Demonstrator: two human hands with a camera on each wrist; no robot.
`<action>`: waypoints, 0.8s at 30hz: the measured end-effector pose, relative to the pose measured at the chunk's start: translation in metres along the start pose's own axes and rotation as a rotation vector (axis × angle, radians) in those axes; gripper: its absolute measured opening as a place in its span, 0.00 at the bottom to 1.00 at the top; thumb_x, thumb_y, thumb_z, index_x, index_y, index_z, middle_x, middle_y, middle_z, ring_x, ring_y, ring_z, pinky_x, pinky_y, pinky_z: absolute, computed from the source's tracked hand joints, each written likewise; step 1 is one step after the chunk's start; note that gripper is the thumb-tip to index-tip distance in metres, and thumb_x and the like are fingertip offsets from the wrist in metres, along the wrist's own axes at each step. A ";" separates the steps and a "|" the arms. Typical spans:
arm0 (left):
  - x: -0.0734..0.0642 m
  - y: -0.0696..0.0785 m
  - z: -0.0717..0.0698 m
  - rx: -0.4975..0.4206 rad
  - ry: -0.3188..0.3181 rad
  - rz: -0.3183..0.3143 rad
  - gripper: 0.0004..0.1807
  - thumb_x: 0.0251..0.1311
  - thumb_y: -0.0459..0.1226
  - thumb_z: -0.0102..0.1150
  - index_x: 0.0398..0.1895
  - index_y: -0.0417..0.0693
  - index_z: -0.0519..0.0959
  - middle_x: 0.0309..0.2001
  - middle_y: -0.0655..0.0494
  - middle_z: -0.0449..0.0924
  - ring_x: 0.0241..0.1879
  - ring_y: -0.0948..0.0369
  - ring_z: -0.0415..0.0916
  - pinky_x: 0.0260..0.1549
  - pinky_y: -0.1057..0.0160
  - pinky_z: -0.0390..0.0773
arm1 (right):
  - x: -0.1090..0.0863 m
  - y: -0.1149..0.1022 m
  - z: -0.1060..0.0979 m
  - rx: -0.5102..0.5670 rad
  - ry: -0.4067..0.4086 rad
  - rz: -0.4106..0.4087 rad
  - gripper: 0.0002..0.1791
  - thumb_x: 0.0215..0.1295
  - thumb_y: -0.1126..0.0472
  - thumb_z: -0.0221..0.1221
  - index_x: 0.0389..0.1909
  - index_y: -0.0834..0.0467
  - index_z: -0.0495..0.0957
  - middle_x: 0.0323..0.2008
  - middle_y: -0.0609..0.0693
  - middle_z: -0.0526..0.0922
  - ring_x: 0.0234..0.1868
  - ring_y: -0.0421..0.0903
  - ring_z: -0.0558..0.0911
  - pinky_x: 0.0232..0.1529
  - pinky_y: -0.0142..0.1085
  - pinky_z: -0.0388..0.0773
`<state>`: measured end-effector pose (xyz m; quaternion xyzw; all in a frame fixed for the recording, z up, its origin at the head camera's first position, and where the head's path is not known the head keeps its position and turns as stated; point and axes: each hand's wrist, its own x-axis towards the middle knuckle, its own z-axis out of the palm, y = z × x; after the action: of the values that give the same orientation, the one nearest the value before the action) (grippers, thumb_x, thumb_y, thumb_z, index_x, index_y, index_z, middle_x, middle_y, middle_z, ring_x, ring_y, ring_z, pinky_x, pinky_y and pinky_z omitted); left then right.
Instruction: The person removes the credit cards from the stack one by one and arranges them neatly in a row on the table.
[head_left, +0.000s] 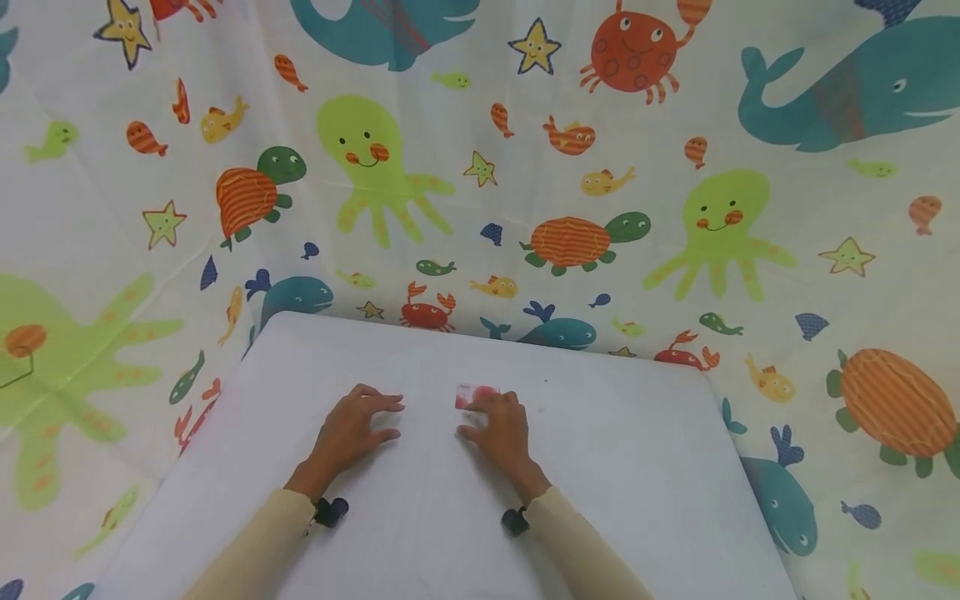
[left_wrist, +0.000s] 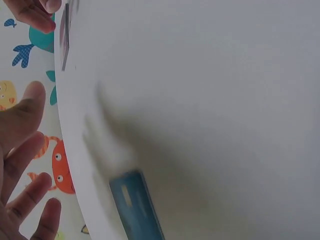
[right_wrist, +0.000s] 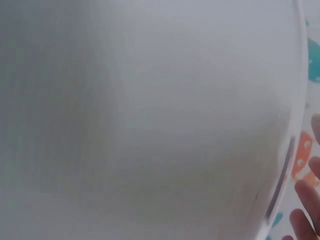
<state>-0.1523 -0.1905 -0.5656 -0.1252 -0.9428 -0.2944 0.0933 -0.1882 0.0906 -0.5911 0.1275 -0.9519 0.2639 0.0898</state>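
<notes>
A small flat red-and-white card [head_left: 467, 395] lies on the white table. My right hand [head_left: 498, 429] is over its near right corner, covering part of it, with the thumb held apart from the fingers. In the left wrist view the card [left_wrist: 65, 37] appears almost edge-on, the right hand's fingertips [left_wrist: 37, 17] beside it. My left hand [head_left: 352, 429] hovers above the table further left, fingers loosely bent and holding nothing. Below it, the left wrist view has a blue flat rectangular thing [left_wrist: 136, 205] with rounded corners; the head view does not show it.
The white table [head_left: 637, 467] stretches out around both hands. A curtain [head_left: 480, 208] printed with sea animals hangs behind the table and along its sides. Small dark cameras [head_left: 330, 511] are strapped at both wrists. A tiny dark speck [head_left: 546, 381] lies right of the card.
</notes>
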 end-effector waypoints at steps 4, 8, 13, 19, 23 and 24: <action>0.010 0.009 0.012 -0.031 -0.002 0.000 0.27 0.54 0.41 0.83 0.59 0.54 0.88 0.49 0.59 0.89 0.53 0.57 0.79 0.52 0.47 0.85 | 0.002 0.013 -0.007 -0.013 0.016 0.012 0.23 0.55 0.44 0.80 0.51 0.47 0.90 0.48 0.47 0.91 0.50 0.48 0.78 0.53 0.46 0.79; 0.019 0.018 0.022 -0.046 -0.011 -0.011 0.26 0.55 0.42 0.82 0.59 0.54 0.88 0.49 0.58 0.89 0.54 0.56 0.78 0.53 0.48 0.85 | 0.005 0.021 -0.014 -0.009 0.008 0.046 0.21 0.57 0.46 0.80 0.49 0.48 0.90 0.50 0.48 0.91 0.53 0.49 0.78 0.56 0.47 0.78; 0.030 0.028 0.031 -0.058 -0.045 -0.042 0.26 0.56 0.42 0.82 0.59 0.54 0.88 0.50 0.58 0.88 0.54 0.57 0.78 0.55 0.50 0.84 | 0.009 0.027 -0.023 0.010 -0.020 0.111 0.22 0.58 0.47 0.79 0.52 0.48 0.89 0.52 0.48 0.90 0.56 0.49 0.78 0.60 0.49 0.78; 0.039 0.034 0.039 -0.049 -0.035 -0.037 0.25 0.54 0.41 0.83 0.57 0.52 0.89 0.51 0.56 0.89 0.53 0.56 0.79 0.55 0.49 0.85 | 0.011 0.031 -0.029 0.017 -0.024 0.115 0.21 0.58 0.48 0.79 0.52 0.48 0.89 0.53 0.49 0.90 0.57 0.50 0.78 0.61 0.50 0.78; 0.045 0.037 0.042 -0.057 -0.037 -0.043 0.24 0.54 0.41 0.83 0.56 0.52 0.90 0.51 0.56 0.89 0.53 0.56 0.79 0.56 0.51 0.85 | 0.012 0.033 -0.032 0.011 -0.019 0.101 0.21 0.57 0.50 0.80 0.51 0.49 0.90 0.53 0.49 0.90 0.57 0.51 0.78 0.60 0.51 0.78; 0.046 0.037 0.043 -0.056 -0.039 -0.042 0.24 0.54 0.41 0.83 0.56 0.52 0.90 0.50 0.56 0.89 0.53 0.56 0.79 0.55 0.51 0.85 | 0.013 0.033 -0.032 0.013 -0.019 0.097 0.20 0.57 0.50 0.80 0.51 0.49 0.90 0.53 0.49 0.90 0.57 0.51 0.78 0.60 0.51 0.78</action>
<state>-0.1895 -0.1276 -0.5689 -0.1135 -0.9383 -0.3202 0.0651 -0.2066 0.1327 -0.5768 0.0843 -0.9559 0.2730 0.0672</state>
